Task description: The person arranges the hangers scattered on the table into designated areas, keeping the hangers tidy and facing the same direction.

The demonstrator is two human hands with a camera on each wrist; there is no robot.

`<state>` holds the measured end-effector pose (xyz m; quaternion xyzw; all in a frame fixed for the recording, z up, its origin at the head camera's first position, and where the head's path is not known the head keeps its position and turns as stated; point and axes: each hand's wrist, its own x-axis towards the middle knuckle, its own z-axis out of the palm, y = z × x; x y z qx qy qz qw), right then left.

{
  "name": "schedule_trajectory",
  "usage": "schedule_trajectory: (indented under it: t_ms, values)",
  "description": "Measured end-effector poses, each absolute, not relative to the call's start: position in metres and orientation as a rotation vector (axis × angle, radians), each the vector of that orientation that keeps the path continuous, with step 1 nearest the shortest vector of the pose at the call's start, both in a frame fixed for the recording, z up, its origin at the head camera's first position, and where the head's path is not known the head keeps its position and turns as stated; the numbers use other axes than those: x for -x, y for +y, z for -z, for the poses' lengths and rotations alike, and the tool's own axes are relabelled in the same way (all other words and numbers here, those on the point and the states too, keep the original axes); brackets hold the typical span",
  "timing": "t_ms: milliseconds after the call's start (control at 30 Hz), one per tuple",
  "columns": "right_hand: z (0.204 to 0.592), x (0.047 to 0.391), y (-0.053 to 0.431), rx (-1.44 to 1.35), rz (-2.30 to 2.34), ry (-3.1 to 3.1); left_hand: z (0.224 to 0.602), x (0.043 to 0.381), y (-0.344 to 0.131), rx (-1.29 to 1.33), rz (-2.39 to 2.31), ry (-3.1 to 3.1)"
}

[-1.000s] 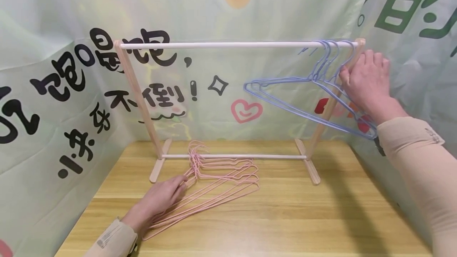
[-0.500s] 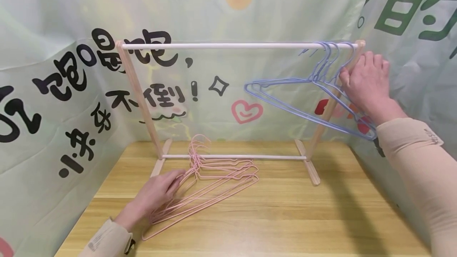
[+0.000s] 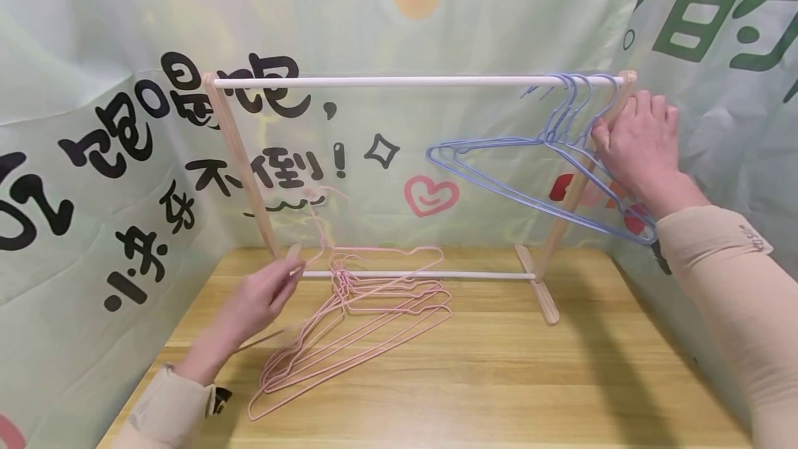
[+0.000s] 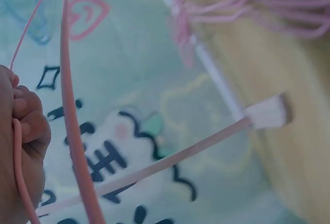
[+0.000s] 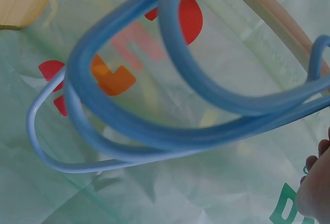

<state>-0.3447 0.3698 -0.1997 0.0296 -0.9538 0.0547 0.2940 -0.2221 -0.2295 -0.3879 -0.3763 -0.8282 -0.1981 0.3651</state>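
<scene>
My left hand (image 3: 262,296) grips the shoulder wire of one pink hanger (image 3: 386,249), raised above the others with its hook pointing up. In the left wrist view, curled fingers (image 4: 31,123) close round the pink wire. Beneath lies a stack of several pink hangers (image 3: 374,309) on the table, their hooks bunched near the lower bar. Up at the right, my right hand (image 3: 645,141) holds the rack's wooden post (image 3: 561,220) just below its top. Several blue hangers (image 3: 499,141) hang beside it from the white rail (image 3: 374,81); their ends loom close in the right wrist view.
The wooden table (image 3: 474,380) carries the rack, whose right foot (image 3: 545,300) sits across the lower white bar (image 3: 480,275). The left post (image 3: 240,158) rises just behind my left hand. A printed cloth backdrop (image 3: 386,33) encloses the back and sides.
My left hand has lifted one pink hanger off the stack, moving up and slightly left with it. My right hand and the blue hangers stay in place.
</scene>
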Motion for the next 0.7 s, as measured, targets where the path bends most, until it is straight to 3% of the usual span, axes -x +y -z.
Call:
schedule_trajectory:
  t_ms: [700]
  values:
    - [0.2, 0.345, 0.371, -0.084, -0.157, -2.527, 0.257, 0.241, -0.267, 0.727, 0.282, -2.118]
